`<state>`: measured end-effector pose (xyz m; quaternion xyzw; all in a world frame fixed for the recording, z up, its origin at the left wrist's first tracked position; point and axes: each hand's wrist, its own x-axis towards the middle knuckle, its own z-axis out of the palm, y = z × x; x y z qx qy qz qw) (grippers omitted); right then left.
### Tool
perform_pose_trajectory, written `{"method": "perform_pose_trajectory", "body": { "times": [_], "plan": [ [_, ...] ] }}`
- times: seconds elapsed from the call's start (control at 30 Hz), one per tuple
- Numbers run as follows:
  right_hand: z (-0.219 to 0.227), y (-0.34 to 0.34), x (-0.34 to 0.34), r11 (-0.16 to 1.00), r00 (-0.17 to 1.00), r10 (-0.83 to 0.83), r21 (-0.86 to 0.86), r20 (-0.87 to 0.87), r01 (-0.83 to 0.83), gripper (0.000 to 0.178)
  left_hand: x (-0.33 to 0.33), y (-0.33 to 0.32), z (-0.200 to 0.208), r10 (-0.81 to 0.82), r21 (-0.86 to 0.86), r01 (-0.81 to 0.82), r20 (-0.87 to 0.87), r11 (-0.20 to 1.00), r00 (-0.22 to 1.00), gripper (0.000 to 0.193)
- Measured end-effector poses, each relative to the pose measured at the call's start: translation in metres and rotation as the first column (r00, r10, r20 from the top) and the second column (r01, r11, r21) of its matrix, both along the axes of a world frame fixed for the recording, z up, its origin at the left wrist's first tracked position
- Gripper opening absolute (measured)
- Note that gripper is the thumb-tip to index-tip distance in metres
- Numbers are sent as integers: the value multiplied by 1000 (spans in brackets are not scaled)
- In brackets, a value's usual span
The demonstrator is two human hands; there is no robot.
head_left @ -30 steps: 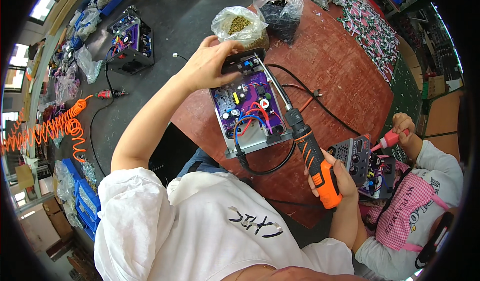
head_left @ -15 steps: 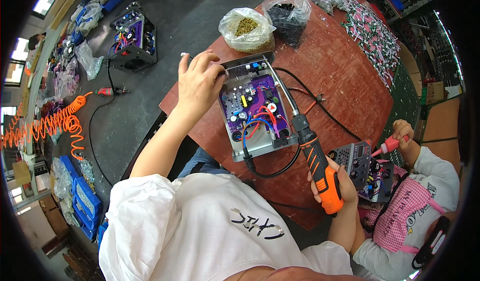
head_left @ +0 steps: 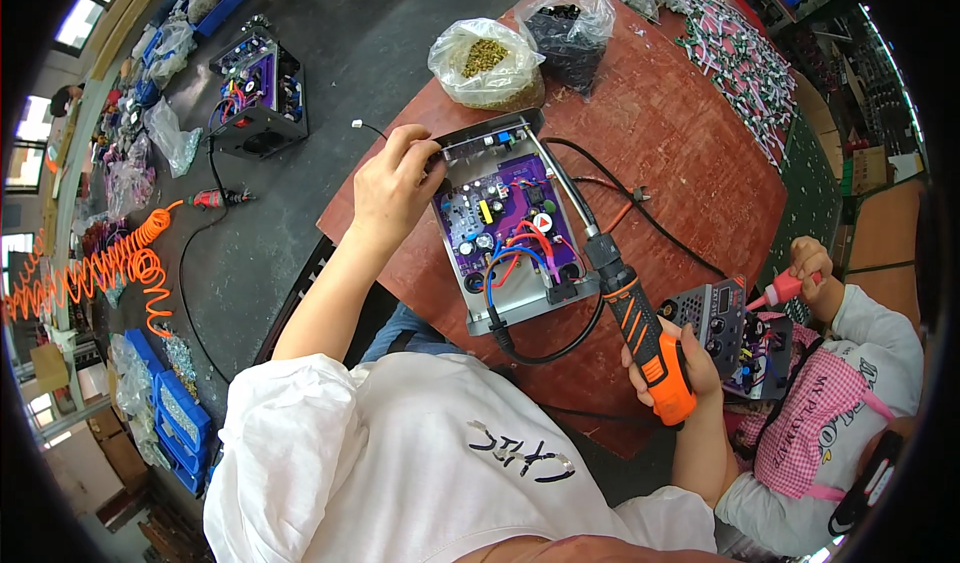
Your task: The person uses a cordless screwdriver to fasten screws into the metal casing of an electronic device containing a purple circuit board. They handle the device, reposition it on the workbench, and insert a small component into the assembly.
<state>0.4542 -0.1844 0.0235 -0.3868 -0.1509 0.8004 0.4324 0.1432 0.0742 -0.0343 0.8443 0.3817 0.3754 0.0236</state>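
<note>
In front of me an open metal housing (head_left: 508, 307) lies on the red tabletop, with a purple circuit board (head_left: 510, 203) inside and red, blue and black wires. My left hand (head_left: 395, 185) grips the far left corner of the housing, its fingers bent over the dark end panel (head_left: 485, 129). A thin black wire with a small white connector (head_left: 357, 124) sticks out beyond those fingers. My right hand (head_left: 690, 368) is wrapped round an orange and black power screwdriver (head_left: 645, 338). Its long shaft slants over the housing to the far right corner; the contact point is too small to make out.
Bags of brass-coloured screws (head_left: 485, 58) and black parts (head_left: 568, 38) stand behind the housing. At right a co-worker's hand holds a red bottle (head_left: 785, 289) by another device (head_left: 715, 313). Further left are an assembled unit (head_left: 262, 103), a coiled orange hose (head_left: 130, 253) and blue bins (head_left: 178, 413).
My left hand has come slightly nearer and its fingers have closed in at the panel corner. The white connector now shows apart from the fingers. The screwdriver has barely moved.
</note>
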Motion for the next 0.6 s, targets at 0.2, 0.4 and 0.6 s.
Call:
{"method": "perform_pose_trajectory", "body": {
  "times": [0.2, 0.4, 0.6],
  "plan": [
    [0, 2, -2, 1000, 997, -19, 21, 77, 17, 87, -3, 4, -4, 7, -80, 1, 96, 997, 995, 40],
    [1, 4, -6, 996, 996, -75, 59, 46, 73, 81, -9, 10, -12, -108, 81, 106, 27, 991, 994, 29],
    [6, 4, -8, 995, 989, -103, -2, 107, 103, 82, -6, 8, -11, -120, 139, 121, -12, 983, 993, 22]
  ]
}}
